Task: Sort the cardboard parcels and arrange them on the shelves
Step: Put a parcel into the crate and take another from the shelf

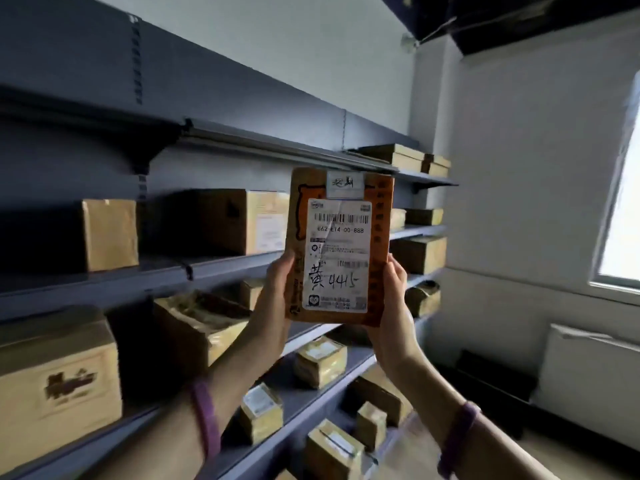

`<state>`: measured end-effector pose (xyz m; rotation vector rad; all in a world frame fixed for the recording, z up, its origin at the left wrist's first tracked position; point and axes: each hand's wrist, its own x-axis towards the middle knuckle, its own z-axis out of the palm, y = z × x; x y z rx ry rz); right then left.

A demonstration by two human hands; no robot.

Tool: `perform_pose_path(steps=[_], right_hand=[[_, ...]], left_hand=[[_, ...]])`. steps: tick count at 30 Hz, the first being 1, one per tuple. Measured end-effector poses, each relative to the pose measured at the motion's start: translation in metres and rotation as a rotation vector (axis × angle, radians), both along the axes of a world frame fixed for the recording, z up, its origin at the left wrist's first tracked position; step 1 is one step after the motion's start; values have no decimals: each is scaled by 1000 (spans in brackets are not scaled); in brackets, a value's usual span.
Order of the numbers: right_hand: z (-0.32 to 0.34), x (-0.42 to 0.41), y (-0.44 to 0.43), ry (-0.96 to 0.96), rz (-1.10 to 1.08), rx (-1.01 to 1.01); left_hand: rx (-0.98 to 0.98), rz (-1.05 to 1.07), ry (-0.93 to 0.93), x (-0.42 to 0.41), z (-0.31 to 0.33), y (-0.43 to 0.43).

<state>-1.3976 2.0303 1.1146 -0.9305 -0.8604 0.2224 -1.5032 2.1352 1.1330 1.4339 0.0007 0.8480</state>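
I hold a flat cardboard parcel (341, 244) upright in front of me, its white shipping label with barcode and handwritten marks facing me. My left hand (275, 296) grips its lower left edge and my right hand (394, 299) grips its lower right edge. Behind it run grey metal shelves (214, 263) along the left wall. Cardboard boxes stand on them: two large ones (110, 233) (242, 220) on the middle tier, a big printed box (59, 379) at the lower left, and several small parcels (320, 362) lower down.
The top shelf (263, 142) holds flat boxes (405, 157) only at its far right end. More boxes (420, 252) fill the right ends of the tiers near the white wall. A window (623, 216) is at the right, a white radiator (588, 375) below it.
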Motion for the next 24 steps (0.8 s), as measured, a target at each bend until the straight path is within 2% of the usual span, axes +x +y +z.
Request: perform_pose_path(steps=[5, 11, 18, 24], right_hand=[[-7, 80, -112, -3, -315, -34], [-28, 154, -184, 15, -445, -56], [-51, 272, -190, 28, -582, -34], [-36, 392, -166, 57, -602, -57]], left_hand=[[2, -260, -19, 109, -10, -89], [-15, -490, -19, 213, -23, -148], [43, -558, 10, 350, -44, -151], [26, -611, 0, 480, -33, -127]])
